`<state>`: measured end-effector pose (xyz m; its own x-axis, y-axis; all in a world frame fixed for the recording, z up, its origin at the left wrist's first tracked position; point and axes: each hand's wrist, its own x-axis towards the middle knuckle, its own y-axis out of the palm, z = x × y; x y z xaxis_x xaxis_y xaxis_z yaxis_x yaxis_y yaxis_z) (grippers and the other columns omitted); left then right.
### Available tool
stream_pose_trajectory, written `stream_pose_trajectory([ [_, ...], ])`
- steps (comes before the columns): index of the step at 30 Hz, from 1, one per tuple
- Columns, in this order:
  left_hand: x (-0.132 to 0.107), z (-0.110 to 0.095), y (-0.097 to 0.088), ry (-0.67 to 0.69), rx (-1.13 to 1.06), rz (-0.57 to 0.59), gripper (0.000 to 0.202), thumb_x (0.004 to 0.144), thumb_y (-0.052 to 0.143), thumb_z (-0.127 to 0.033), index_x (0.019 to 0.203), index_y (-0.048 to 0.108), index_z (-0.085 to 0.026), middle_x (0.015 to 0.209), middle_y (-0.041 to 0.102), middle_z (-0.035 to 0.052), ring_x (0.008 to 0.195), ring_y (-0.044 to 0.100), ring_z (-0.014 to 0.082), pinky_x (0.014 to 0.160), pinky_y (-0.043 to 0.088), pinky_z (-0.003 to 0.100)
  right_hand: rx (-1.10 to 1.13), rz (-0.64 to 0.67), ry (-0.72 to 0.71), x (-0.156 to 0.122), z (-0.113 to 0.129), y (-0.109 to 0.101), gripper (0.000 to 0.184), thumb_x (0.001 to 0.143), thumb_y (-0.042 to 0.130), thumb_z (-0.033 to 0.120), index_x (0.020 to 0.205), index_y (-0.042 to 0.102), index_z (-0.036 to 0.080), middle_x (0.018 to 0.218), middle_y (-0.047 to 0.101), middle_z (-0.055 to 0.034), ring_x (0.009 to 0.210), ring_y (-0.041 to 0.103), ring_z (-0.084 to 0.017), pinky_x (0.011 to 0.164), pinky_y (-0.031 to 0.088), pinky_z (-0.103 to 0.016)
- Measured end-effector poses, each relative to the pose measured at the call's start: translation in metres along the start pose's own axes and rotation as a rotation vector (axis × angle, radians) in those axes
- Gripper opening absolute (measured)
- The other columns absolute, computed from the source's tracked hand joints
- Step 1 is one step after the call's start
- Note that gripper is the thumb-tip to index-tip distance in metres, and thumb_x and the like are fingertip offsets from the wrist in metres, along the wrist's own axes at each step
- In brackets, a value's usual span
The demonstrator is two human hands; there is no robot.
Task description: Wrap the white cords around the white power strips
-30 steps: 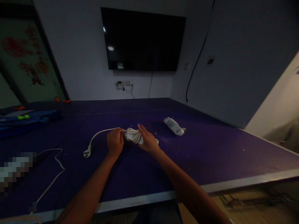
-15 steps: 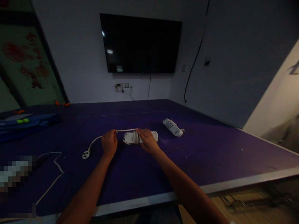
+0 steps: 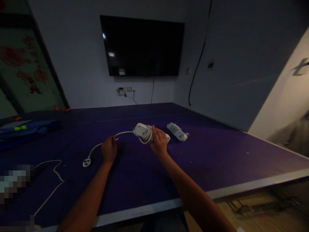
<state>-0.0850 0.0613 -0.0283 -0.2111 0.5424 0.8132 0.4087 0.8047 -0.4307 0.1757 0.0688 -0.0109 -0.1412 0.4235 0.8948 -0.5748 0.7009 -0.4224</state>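
My right hand [image 3: 159, 140] is closed around the right part of a white power strip [image 3: 142, 130], pressing on the cord loops wound about its middle. The strip is tilted, its left end raised. From that end the white cord [image 3: 124, 132] runs left to my left hand [image 3: 109, 149], whose fingers are closed on it. Past my left hand the cord curves down to its plug [image 3: 86, 162], which shows its pins. A second white power strip [image 3: 177, 131], wrapped in its own cord, lies just right of my right hand.
The purple tabletop [image 3: 217, 161] has a pale front edge. At left lie a blue cloth bundle [image 3: 36, 127], a loose white cord [image 3: 56, 170] and a pixelated patch. A television [image 3: 145, 46] hangs on the wall above sockets [image 3: 129, 89].
My right hand has lifted and tilted the power strip, raising its left end. The cord between my hands now curves, where it was straight. The view has shifted slightly.
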Motion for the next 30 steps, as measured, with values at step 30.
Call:
stream_pose_trajectory([
  [30, -0.025, -0.074, 0.000, 0.597, 0.050, 0.054, 0.023, 0.088, 0.051, -0.026, 0.106, 0.063, -0.018, 0.105, 0.068, 0.0097, 0.105, 0.056, 0.0245, 0.089, 0.039, 0.039, -0.171, 0.180, -0.134, -0.003, 0.011, -0.004, 0.061, 0.080, 0.049, 0.020, 0.139, 0.037, 0.009, 0.124, 0.055, -0.0142, 0.112, 0.044, -0.027, 0.096, 0.034, -0.041],
])
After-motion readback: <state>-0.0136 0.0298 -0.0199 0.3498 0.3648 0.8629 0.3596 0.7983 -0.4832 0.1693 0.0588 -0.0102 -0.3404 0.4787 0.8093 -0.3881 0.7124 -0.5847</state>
